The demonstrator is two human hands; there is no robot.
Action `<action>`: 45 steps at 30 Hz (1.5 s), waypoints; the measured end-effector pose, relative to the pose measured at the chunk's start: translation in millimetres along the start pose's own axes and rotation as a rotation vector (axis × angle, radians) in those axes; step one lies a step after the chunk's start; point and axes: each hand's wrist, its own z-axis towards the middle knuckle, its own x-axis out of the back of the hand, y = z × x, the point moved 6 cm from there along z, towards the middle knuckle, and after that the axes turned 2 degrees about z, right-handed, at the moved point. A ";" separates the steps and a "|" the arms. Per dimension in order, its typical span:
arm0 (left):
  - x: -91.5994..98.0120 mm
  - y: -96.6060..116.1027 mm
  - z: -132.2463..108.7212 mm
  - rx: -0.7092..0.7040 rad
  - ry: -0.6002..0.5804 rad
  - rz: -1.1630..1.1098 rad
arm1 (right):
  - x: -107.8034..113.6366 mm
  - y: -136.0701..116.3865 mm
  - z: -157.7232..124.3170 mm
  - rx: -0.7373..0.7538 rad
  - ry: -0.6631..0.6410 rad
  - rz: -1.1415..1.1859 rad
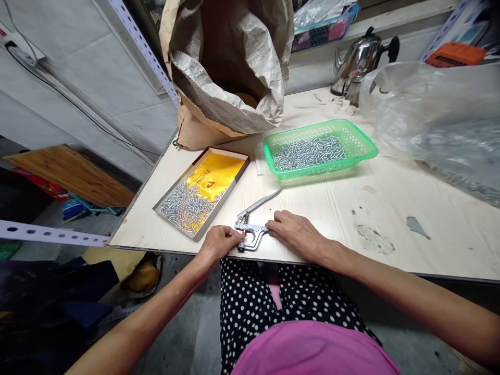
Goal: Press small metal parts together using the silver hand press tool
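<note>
Metal hand press (254,228) lies by the worktop's (322,205) front edge.
Left hand (219,242) pinches at its red-marked side, anything held too small to tell; right hand (299,237) closes loosely on the opposite end. Should that hold slip, the press could twist and nip the left hand, or slide off the edge.

Table (449,250), back: chrome kettle (357,62), black handle (390,49); left of kettle: blue basket (314,38), pink contents (338,29); back right: orange case (455,54); left wall (101,67): white power strip (24,48), black cable (84,112) sloping down; left, low: brown wooden board (72,174); table, right: grey scrap (417,226), dark stain (375,239)
</note>
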 end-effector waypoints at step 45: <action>-4.7 4.3 -16.0 0.059 -0.077 0.195 | 19.5 28.9 19.5 0.095 -0.074 0.012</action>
